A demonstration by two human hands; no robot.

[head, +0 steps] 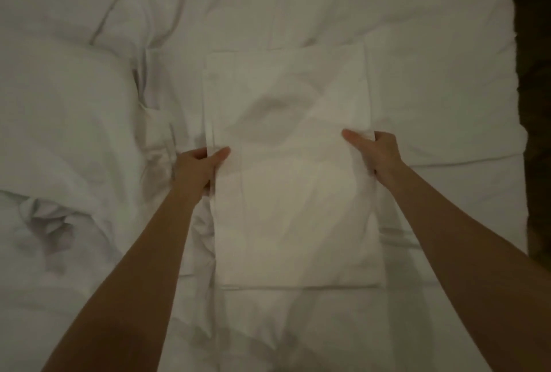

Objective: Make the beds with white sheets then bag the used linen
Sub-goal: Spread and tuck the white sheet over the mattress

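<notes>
Folded sheet [293, 169] lies flat on the bed [447, 88], centre of view, long axis running away from the person. Left hand [198, 167] pinches its left edge, thumb on top, fingers under; grip closed on the cloth. Right hand [377, 152] holds the right edge the same way, thumb across the top layer. Rumpled duvet [65, 121] bunched to the left, touching or just beside the sheet's left side.

Judged step: about to lift and open the sheet.

Risks:
- Grip may catch only the top layers, so the folds open unevenly.
- Left fingers may pick up the bedding beneath along with the sheet.
- The duvet crowds the left side; the sheet could drape over it and wrinkle.

No bag in view.
</notes>
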